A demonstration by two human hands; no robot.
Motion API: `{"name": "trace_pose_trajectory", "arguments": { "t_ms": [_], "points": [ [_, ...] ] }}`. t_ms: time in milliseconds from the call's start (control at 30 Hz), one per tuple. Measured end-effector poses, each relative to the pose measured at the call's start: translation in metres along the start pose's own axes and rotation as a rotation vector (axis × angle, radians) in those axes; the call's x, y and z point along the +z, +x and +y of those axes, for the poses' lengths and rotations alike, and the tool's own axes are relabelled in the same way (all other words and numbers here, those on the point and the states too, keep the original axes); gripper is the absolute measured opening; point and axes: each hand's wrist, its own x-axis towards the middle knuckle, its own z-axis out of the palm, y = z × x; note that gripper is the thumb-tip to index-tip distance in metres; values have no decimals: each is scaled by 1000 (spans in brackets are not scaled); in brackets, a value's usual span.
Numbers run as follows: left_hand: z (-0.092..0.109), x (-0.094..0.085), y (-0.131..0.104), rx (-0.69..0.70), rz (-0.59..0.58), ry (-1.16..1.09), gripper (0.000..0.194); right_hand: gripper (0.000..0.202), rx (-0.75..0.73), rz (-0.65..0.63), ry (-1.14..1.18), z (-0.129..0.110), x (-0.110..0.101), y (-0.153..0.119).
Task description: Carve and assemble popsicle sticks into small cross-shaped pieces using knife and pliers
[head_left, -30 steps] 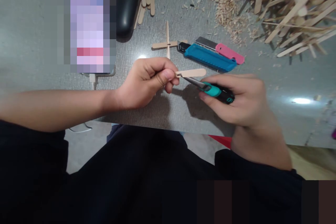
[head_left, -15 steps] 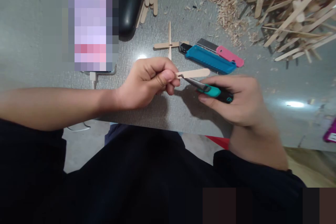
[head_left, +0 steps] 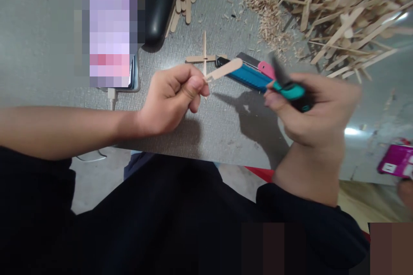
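Note:
Between the thumb and fingers of my left hand (head_left: 171,101) is a wooden craft stick (head_left: 227,68), pointing right and slightly up. A notch shows in its edge near my fingertips. My right hand (head_left: 322,109) grips a knife (head_left: 292,92) with a teal and black handle; its grey blade points up, blurred and apart from the stick. Behind the held stick, two craft sticks form a cross (head_left: 194,59) on the table. A blue snap-off cutter (head_left: 248,76) lies beside it, partly covered by the stick, against a pink-handled razor (head_left: 265,68).
Loose craft sticks (head_left: 343,28) heap at the upper right, beside wood shavings (head_left: 263,10). More sticks (head_left: 188,2) lie near a black rounded object (head_left: 161,6). A blurred-out phone (head_left: 109,38) with a cable sits left. A purple packet (head_left: 393,160) is at the right edge.
The knife has come away from the notch in the stick, moving right and up, and its blade has swung upward. The held stick's free end has tilted up.

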Motion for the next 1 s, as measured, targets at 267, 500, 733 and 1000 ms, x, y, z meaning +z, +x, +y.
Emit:
{"name": "trace_pose_trajectory", "arguments": {
  "t_ms": [267,500,733,1000],
  "points": [
    [1,-3,-2,12,-100,38,55,15,-257,-296,27,-18,2,3],
    [2,-3,-2,-4,-154,22,53,20,-261,-356,29,-19,-2,4],
    [3,-3,-2,17,-163,72,51,26,-241,-400,68,-19,-3,3],
    [3,-1,-2,-26,-124,96,48,21,-91,-442,80,-18,-5,1]
  ]
}}
